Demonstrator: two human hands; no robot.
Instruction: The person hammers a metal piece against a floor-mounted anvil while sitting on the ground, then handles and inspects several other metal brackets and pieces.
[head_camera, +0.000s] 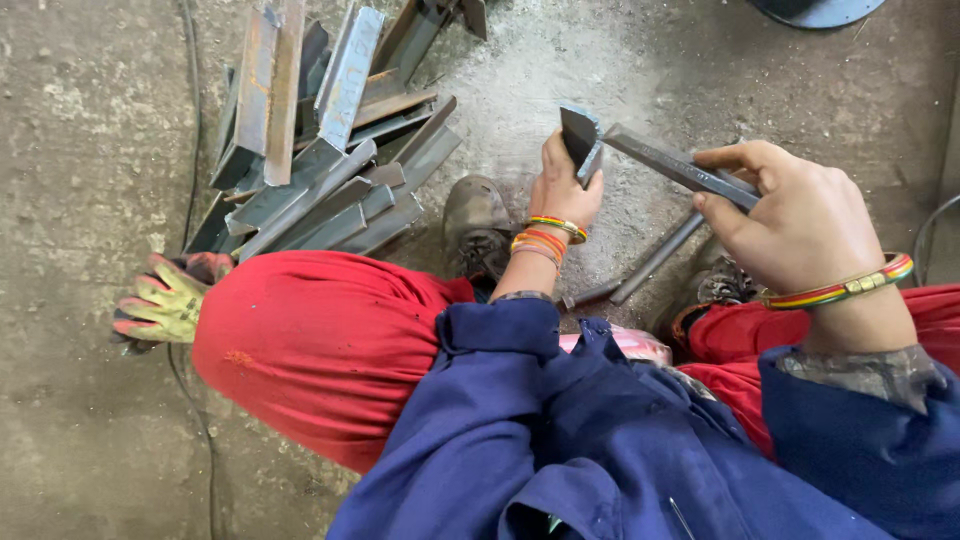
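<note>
left hand (562, 190) grips a short steel angle piece (581, 141), right hand (800, 225) pinches a longer angle bar (680, 167) above the concrete floor (80, 400).

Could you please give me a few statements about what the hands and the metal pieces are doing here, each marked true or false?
1. The left hand holds a short angle-iron piece. True.
2. The right hand is empty. False: it grips a long steel bar.
3. A pile of angle-iron offcuts lies on the concrete floor. True.
4. The work glove is worn on the left hand. False: it lies on the floor beside the red-trousered knee.
5. Both wrists are bare. False: both wear coloured bangles.
</note>
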